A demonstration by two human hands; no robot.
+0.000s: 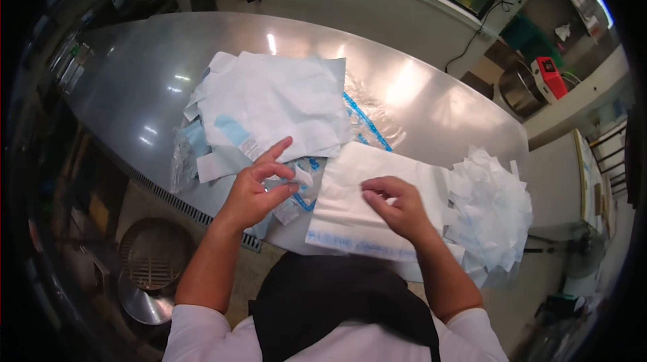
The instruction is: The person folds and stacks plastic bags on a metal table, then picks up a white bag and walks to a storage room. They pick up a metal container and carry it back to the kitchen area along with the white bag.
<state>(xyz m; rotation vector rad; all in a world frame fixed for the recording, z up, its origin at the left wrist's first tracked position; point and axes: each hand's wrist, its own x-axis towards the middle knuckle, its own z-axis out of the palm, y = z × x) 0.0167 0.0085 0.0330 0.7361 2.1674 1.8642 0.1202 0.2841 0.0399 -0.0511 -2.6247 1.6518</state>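
My left hand [259, 190] is raised above the steel table with its fingers spread and the thumb apart. A small white scrap [303, 176] shows just beyond its fingertips. Over a flat white bag-like sheet [344, 193] with blue print along its near edge hovers my right hand [397, 205]. Its fingers are loosely bent, with a gap between thumb and forefinger and nothing visible there. Behind my left hand lies a pile of white and pale blue flat sheets [276, 99]. Clear plastic wrap with a blue printed strip [367, 121] sticks out from under the pile.
A fanned heap of similar white pieces [490, 210] sits at the right end of the metal table [155, 85]. On the floor at left is a round metal drain or basket [153, 254]. A red device [549, 77] stands at far right beside a steel bowl [520, 89].
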